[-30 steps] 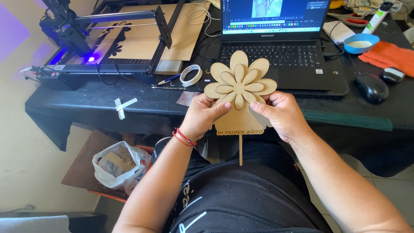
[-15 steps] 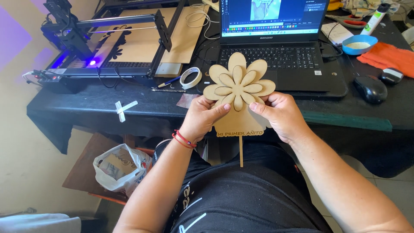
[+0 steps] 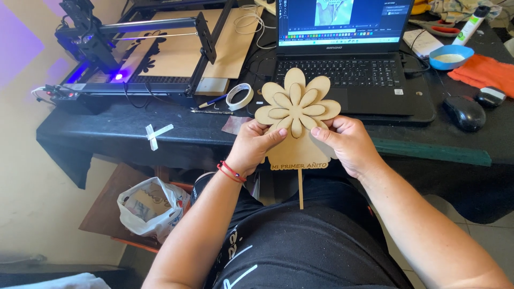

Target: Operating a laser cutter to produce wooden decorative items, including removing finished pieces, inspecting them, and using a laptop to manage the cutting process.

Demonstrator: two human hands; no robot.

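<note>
I hold a flat wooden flower cutout with layered petals and a thin stick below it, upright over my lap at the table's front edge. My left hand, with a red bracelet at the wrist, grips its lower left side, thumb on the front. My right hand grips the lower right side the same way. A lettered wooden base shows between my hands.
A black table carries a laser cutting machine with a plywood sheet, an open laptop, a tape roll, a pen, a mouse, a blue bowl and an orange cloth. A plastic bag lies on the floor at left.
The flower and both hands have stayed nearly in place. The machine's head on the gantry has slid to the right.
</note>
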